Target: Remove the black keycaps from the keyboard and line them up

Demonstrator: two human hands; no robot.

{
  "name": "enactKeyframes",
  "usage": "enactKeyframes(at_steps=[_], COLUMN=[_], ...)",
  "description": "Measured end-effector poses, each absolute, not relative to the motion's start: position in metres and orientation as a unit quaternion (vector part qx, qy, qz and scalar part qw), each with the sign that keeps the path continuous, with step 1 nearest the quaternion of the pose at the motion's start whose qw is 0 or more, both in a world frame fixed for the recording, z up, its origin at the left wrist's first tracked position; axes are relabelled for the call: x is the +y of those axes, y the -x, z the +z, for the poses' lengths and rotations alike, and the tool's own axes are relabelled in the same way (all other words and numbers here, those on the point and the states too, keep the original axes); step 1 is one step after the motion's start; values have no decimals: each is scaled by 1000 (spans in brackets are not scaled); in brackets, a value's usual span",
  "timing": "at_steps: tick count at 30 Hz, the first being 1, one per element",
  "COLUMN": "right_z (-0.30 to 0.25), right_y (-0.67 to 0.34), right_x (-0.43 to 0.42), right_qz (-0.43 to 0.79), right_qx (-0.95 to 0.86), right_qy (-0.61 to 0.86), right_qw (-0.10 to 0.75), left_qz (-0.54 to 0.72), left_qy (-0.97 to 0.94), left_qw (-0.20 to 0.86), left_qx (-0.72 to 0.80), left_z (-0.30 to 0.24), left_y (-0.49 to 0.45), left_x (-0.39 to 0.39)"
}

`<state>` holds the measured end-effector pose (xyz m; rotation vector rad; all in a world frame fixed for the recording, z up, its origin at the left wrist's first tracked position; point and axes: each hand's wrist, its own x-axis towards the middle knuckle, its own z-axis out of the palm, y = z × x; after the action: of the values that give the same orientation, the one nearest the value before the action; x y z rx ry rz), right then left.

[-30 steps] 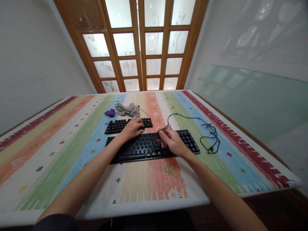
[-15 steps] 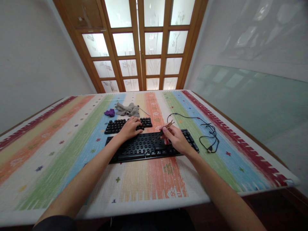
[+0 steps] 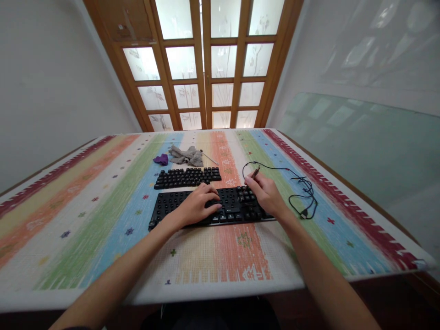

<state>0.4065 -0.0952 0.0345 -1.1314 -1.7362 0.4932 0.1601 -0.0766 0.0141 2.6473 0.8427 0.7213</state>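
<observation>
A large black keyboard lies near me on the striped table mat. My left hand rests on its middle keys with the fingers curled down flat. Over the keyboard's right part, my right hand is closed round a thin brown stick-like tool whose end points up and away. A smaller black keyboard lies just behind the large one, untouched by either hand.
A black cable coils on the mat to the right of my right hand. At the back lie a grey cloth, a purple cloth and a thin metal rod. Wooden glass-paned doors stand behind the table.
My left hand has come off the smaller rear keyboard and now lies on the large one. My right hand with the tool has shifted right and farther back.
</observation>
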Motion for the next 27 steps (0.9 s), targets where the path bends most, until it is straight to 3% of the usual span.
enactKeyframes(at_steps=[9, 21, 27], right_z=[30, 23, 22], right_y=[-403, -411, -403], right_x=[-104, -113, -112], right_qz=[177, 126, 146], right_qx=[-768, -868, -865], right_qy=[452, 467, 472], right_qw=[419, 110, 88], left_qz=[188, 153, 174], left_qy=[-924, -914, -894], left_qw=[113, 137, 166], left_qx=[314, 350, 378], left_z=[5, 8, 6], left_y=[-184, -192, -195], left_x=[-96, -99, -98])
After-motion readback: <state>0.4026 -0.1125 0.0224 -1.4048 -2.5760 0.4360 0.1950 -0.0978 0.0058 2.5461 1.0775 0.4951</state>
